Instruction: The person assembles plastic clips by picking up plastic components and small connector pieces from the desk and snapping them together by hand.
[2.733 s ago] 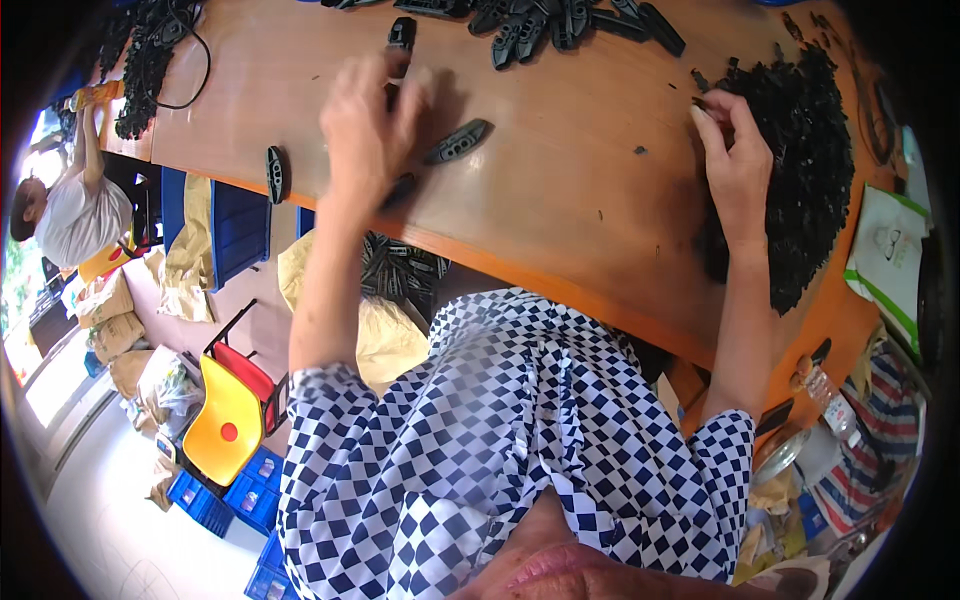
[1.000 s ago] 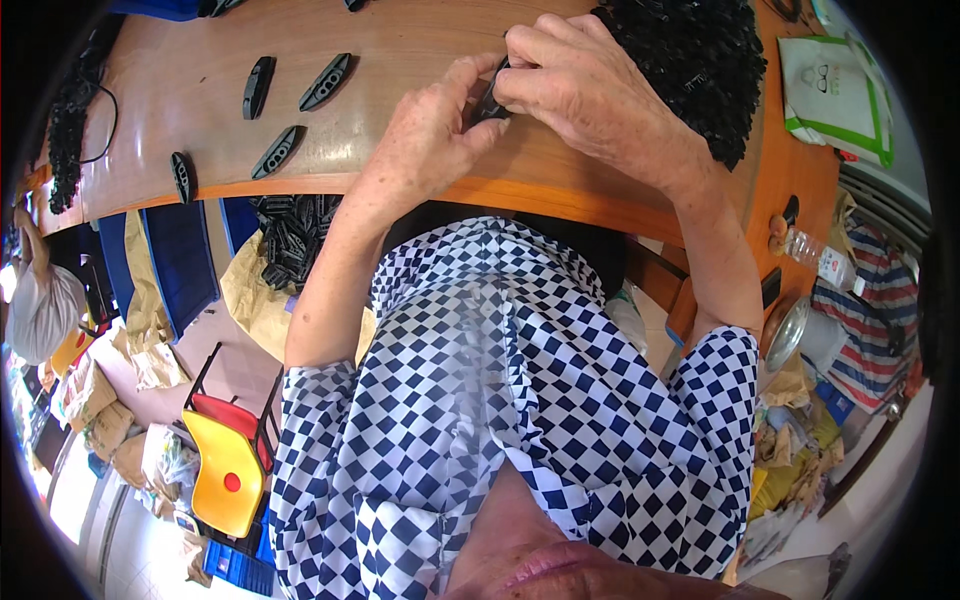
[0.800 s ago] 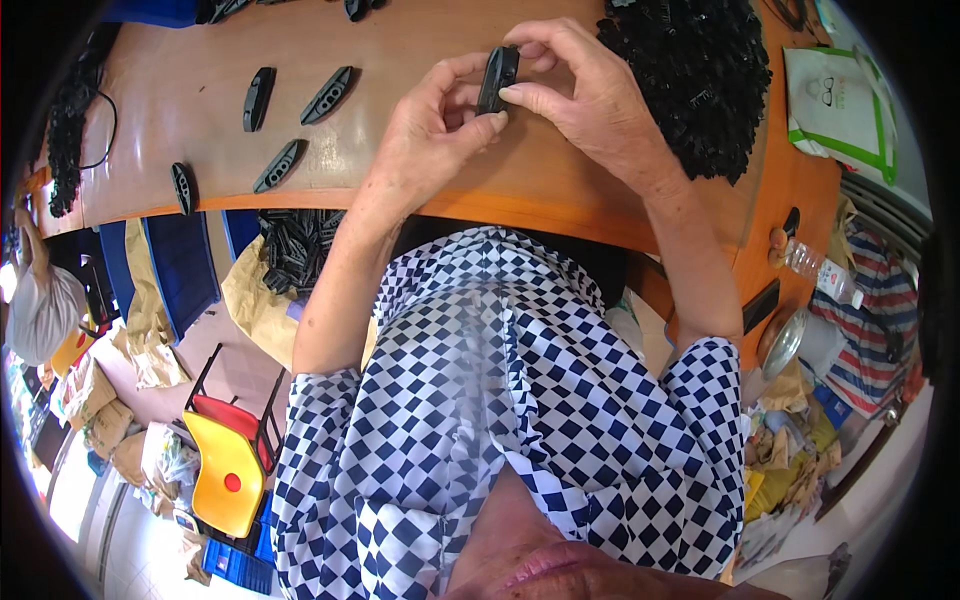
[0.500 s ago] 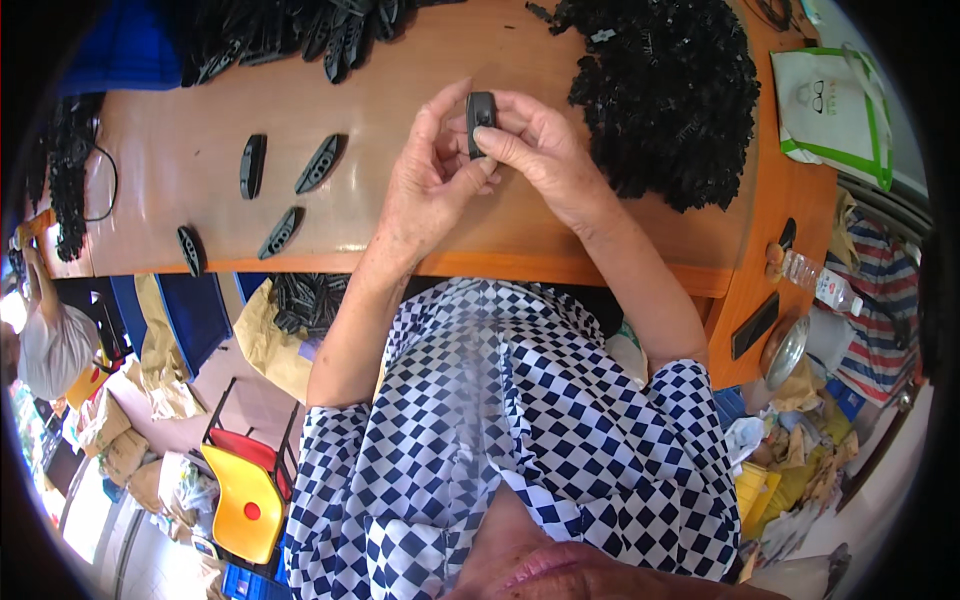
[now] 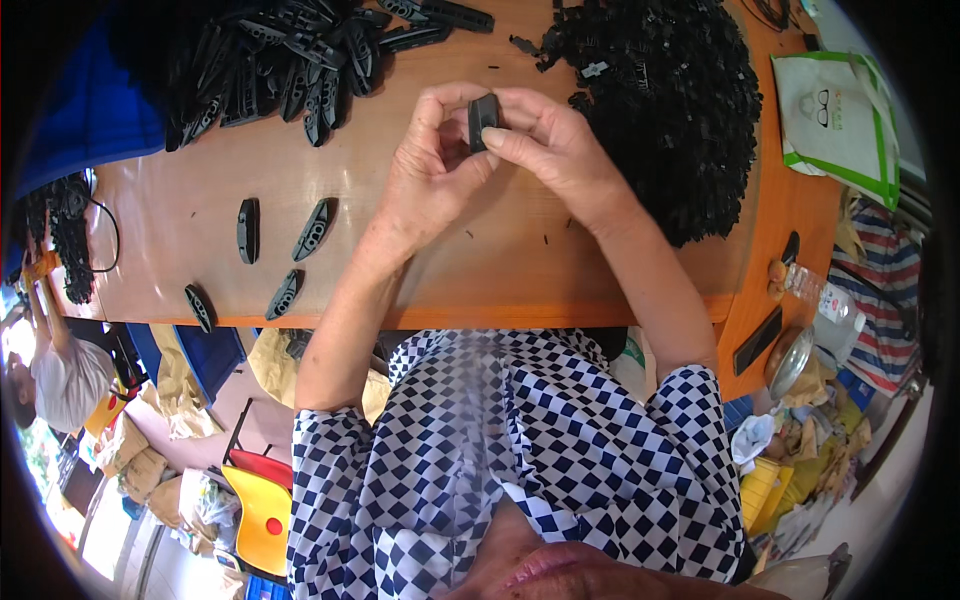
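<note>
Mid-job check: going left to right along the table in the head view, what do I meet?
Black cable loop → four loose black pieces → left hand → held black piece → right hand → pile of small black parts → white bag with green edging.

Looks like workshop for small parts. Long table with big heap of black parts and heap of tiny bits. One part held over table. Brown sacks on floor. Other person far left.
</note>
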A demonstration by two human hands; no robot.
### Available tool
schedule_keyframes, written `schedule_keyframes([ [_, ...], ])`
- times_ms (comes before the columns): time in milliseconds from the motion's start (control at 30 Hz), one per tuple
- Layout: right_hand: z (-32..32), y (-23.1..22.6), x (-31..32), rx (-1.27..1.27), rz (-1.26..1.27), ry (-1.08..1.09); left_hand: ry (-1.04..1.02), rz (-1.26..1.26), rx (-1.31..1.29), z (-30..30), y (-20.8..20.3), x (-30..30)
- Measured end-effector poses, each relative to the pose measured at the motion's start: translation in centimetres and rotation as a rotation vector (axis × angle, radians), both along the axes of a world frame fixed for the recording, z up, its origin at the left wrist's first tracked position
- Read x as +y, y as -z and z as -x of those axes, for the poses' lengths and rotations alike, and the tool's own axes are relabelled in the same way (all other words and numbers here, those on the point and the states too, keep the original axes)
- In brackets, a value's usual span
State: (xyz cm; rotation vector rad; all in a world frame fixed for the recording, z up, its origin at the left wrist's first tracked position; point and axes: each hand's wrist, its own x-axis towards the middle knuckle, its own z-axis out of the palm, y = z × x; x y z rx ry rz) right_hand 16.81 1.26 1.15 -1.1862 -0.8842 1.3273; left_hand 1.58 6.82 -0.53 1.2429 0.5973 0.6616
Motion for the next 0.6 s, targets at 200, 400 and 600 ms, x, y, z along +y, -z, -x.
schedule_keyframes([
  [200,-5.8,-0.5,2.0,-1.763,-0.5,0.091,-0.099,-0.163,0.174,-1.2,-1.6,5.6],
  [400,-6.6,-2.2,4.0,-1.891,-0.616,-0.067,-0.222,-0.643,0.651,-4.7,-4.5,9.1],
  [600,-7.5,-2.1,4.3,-1.763,-0.636,-0.093,0.102,-1.538,1.052,-6.1,-2.9,11.2],
])
